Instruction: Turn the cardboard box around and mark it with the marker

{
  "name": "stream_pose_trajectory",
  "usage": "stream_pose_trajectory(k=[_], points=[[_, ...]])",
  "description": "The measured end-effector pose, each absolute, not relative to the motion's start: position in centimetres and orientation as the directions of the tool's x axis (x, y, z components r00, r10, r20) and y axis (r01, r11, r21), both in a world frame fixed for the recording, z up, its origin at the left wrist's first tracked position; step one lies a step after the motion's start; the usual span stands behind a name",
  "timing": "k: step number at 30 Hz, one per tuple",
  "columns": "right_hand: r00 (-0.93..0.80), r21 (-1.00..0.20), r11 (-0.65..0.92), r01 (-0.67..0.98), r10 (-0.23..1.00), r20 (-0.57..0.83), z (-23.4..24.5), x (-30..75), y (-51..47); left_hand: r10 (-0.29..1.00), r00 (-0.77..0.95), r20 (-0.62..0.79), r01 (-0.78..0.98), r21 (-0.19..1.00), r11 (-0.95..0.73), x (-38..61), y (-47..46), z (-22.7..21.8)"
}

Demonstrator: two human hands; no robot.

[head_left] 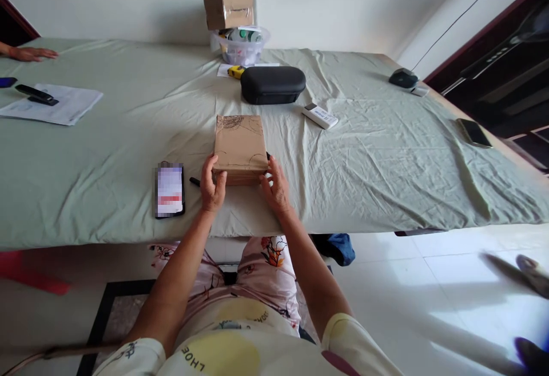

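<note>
Cardboard box [240, 142] near the front edge of the table [386, 158], black case [273, 85] in the way beyond; left hand [211, 188] and right hand [277, 188] hold the box's sides, fingers [209, 165] part-curled around it; phone [170, 190] off left, white pack [320, 117] farther right, dark pen [195, 181] beside left hand

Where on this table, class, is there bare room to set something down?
Bare cloth lies between the right hand and the table's right end, nearer than the white block. Another patch separates the papers from the lit phone. Crowded: the back middle, with tub and black case, and around the box between both hands.
</note>
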State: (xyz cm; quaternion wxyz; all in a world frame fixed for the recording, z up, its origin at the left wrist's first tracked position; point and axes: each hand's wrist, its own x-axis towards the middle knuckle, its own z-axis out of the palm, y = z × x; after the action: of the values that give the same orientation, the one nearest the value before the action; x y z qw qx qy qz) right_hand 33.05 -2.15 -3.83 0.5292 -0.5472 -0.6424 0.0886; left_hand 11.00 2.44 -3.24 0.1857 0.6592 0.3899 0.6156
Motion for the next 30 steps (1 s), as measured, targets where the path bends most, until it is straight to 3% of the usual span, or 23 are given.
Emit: stream_pose_trajectory(k=[15,25,30], points=[[0.157,-0.691,0.426,0.584,0.776,0.611,-3.0,33.1,-2.4,0.782,-0.100,0.616,0.291,0.769,-0.569,11.0,2.0,-2.5],[0.263,-0.704,0.477,0.526,0.696,0.668,6.1,32.4,-4.2,0.824,-0.158,0.544,0.149,0.838,-0.525,10.5,0.8,5.4],[0.300,-0.747,0.434,0.503,0.723,0.622,7.7,32.3,-3.6,0.852,-0.115,0.510,0.085,0.860,-0.503,10.3,1.8,6.5]])
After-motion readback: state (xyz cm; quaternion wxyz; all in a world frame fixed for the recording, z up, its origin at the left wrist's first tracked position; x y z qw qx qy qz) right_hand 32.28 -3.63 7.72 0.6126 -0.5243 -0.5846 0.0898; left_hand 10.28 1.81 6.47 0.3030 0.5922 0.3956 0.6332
